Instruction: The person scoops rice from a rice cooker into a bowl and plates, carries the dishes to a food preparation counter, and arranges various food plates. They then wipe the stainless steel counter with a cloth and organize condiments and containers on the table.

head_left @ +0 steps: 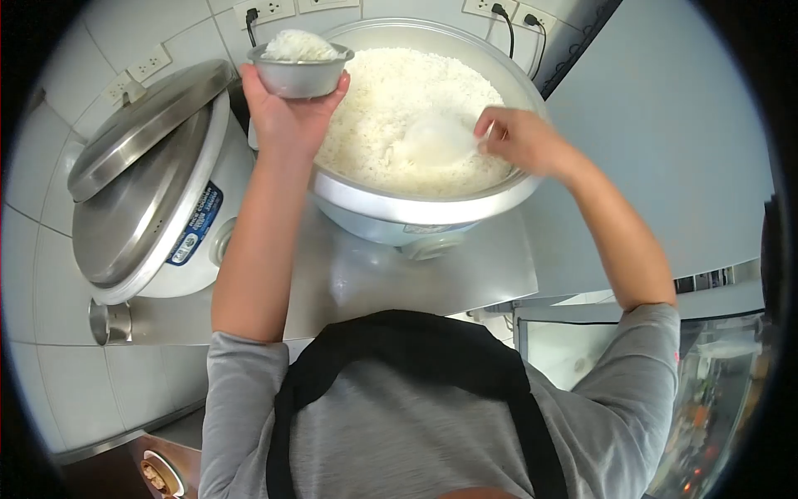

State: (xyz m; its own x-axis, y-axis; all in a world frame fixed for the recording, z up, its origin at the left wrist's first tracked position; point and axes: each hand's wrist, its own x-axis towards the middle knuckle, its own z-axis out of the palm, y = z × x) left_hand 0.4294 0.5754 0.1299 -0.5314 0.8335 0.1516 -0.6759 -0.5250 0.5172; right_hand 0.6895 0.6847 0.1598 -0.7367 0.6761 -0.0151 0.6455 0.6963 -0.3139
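My left hand [289, 118] is wrapped around the underside of a small metal bowl [301, 81], raised at the left rim of a big rice cooker. White rice [298, 46] heaps above the bowl's edge. Inside the open rice cooker [391, 218] lies a wide bed of cooked rice [371, 96]. Over its right side, my right hand [524, 141] has its fingers curled around a whitish, see-through rice paddle [439, 137]. The paddle is blurred and its blade is at the rice. The fingers cover its handle.
A second rice cooker [224, 179] stands on the left with its steel lid [141, 216] tilted and another steel cover [158, 125] on top. A metal cup [110, 323] sits at the counter's left. Plugged sockets [264, 10] line the tiled wall. A grey panel [657, 141] borders the right.
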